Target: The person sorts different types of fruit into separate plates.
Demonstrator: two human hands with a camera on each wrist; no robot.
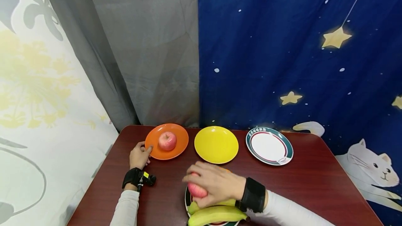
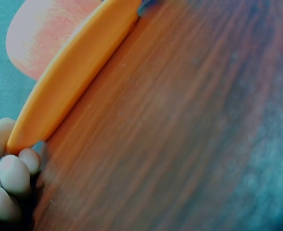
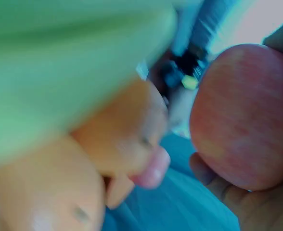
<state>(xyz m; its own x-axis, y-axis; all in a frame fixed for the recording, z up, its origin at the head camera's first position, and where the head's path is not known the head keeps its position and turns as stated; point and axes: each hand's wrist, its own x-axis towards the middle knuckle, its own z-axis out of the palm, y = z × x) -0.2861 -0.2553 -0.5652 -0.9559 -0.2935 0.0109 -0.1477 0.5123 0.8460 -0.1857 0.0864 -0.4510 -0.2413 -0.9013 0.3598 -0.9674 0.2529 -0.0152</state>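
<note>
My left hand (image 1: 139,155) pinches the near left rim of an orange plate (image 1: 180,145), thumb above and fingertips below, as the left wrist view shows. A pink-red apple (image 1: 167,141) sits on that plate. My right hand (image 1: 216,181) grips another apple (image 1: 197,188) over a dark-rimmed plate (image 1: 187,198) of fruit. Below the hand, yellow-green bananas (image 1: 216,215) lie across this plate. Orange-coloured round fruits (image 3: 45,187) show blurred beside the held apple in the right wrist view. The hand and bananas hide much of the fruit plate.
A yellow plate (image 1: 216,144) stands at the back middle of the reddish-brown table (image 1: 314,184). To its right is a white plate (image 1: 269,146) with a dark green patterned rim. Curtains (image 1: 157,62) hang behind the table's back edge.
</note>
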